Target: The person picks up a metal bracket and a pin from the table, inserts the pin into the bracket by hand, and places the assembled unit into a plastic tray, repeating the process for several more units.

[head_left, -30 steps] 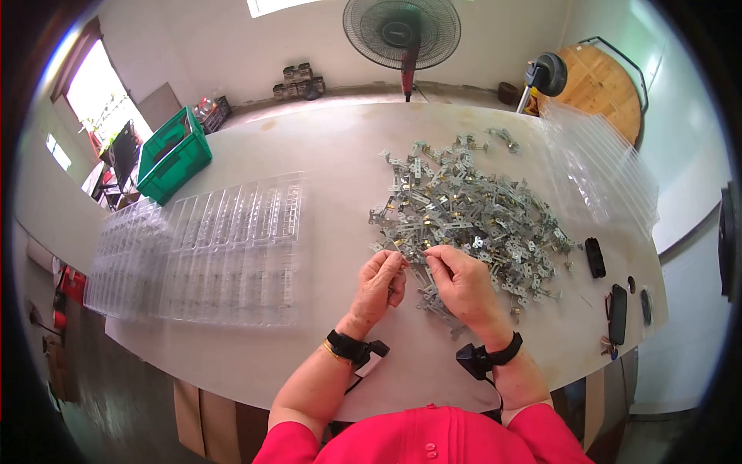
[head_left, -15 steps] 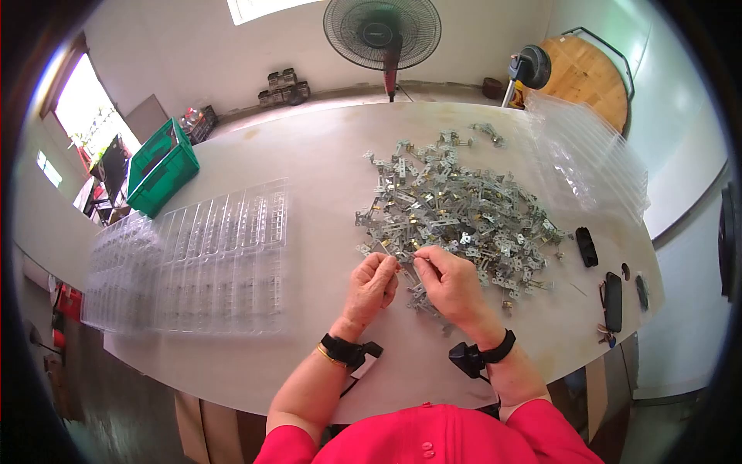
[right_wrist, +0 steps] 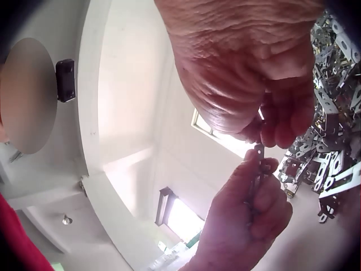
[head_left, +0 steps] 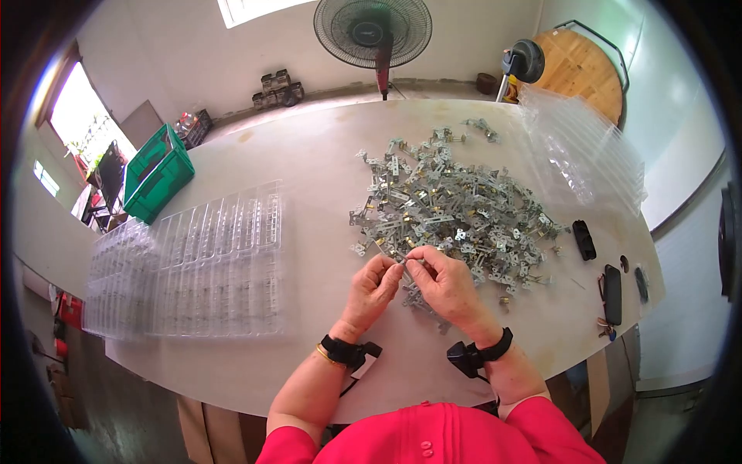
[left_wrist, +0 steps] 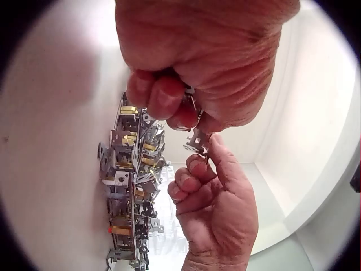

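In front of the chest, both hands meet at the near edge of a heap of small metal brackets (head_left: 456,201). The left hand (head_left: 371,292) pinches a small metal bracket (left_wrist: 197,140) between thumb and curled fingers. At the same spot the right hand (head_left: 448,288) holds metal with its thumb and fingertips, right against the left fingertips. A thin holed metal strip (right_wrist: 259,151) sticks up from the left fist in the right wrist view. Fingers hide most of the held metal, and I cannot tell whether it is one part or two joined.
Clear plastic compartment trays (head_left: 220,267) lie on the left of the table (head_left: 325,155), with a green crate (head_left: 160,174) behind. More clear plastic trays (head_left: 583,147) sit at the back right. Nearer on the right are a black case (head_left: 612,294) and a black object (head_left: 583,240).
The fingertips of both hands have come closer together, with the right thumb now against the left fingertips. The head view has shifted slightly, moving the scene left.
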Motion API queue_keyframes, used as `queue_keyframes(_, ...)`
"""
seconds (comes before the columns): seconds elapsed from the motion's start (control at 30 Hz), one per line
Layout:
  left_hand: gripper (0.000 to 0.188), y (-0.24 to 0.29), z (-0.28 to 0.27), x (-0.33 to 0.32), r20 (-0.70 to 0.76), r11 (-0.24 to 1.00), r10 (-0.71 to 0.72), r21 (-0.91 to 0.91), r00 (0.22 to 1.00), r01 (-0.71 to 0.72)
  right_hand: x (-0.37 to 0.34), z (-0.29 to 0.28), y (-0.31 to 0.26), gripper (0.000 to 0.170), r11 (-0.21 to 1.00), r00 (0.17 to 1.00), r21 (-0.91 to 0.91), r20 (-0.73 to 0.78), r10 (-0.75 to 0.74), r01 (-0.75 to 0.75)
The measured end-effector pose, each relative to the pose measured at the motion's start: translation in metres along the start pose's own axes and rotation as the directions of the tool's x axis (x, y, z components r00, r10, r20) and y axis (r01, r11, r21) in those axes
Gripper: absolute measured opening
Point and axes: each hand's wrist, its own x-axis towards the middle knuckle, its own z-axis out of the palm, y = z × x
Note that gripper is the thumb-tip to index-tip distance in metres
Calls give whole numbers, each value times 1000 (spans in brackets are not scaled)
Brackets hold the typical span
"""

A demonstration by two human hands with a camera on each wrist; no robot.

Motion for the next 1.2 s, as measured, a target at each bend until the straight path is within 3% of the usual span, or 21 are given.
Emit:
queue_keyframes(0.13, 18, -4, 1, 1, 35, 1000, 20, -3, 999, -20, 0, 0, 8, 11, 995, 996, -75, -54, -72, 68)
queue_keyframes(0.2, 18, -9, -2, 1, 64, 992, 63, 108, 996, -69, 1, 2, 14, 7, 958, 952, -175, -166, -256, 227)
queue_keyframes(0.33, 20, -8, 3, 0, 125, 963, 139, 213, 982, -164, 4, 1, 10, 6, 972, 942, -66, -238, -235, 226)
queue_keyframes(0.4, 22, 0, 2, 1, 92, 978, -108, -172, 990, 122, 6, -1, 14, 6, 980, 925, 8, -332, -183, 197)
queue_keyframes(0.43, 22, -1, -1, 3, 91, 978, -107, -170, 990, 121, 6, -3, 14, 6, 980, 925, 10, -333, -185, 199)
queue_keyframes(0.5, 26, -2, -11, 7, 88, 893, -195, -397, 977, 214, 4, -7, 13, 9, 998, 977, 35, -208, -49, 57)
queue_keyframes(0.6, 27, 2, -14, 7, 54, 817, -207, -540, 977, 203, 1, -4, 9, 9, 996, 981, -57, -180, -73, 63)
queue_keyframes(1.07, 27, 1, -10, 7, 64, 852, -181, -489, 981, 189, 1, 3, 17, 7, 994, 989, -68, -116, -95, 88)
queue_keyframes(1.2, 26, -2, -10, 4, 71, 928, -138, -340, 988, 154, 0, 1, 15, 9, 990, 985, -71, -112, -132, 124)
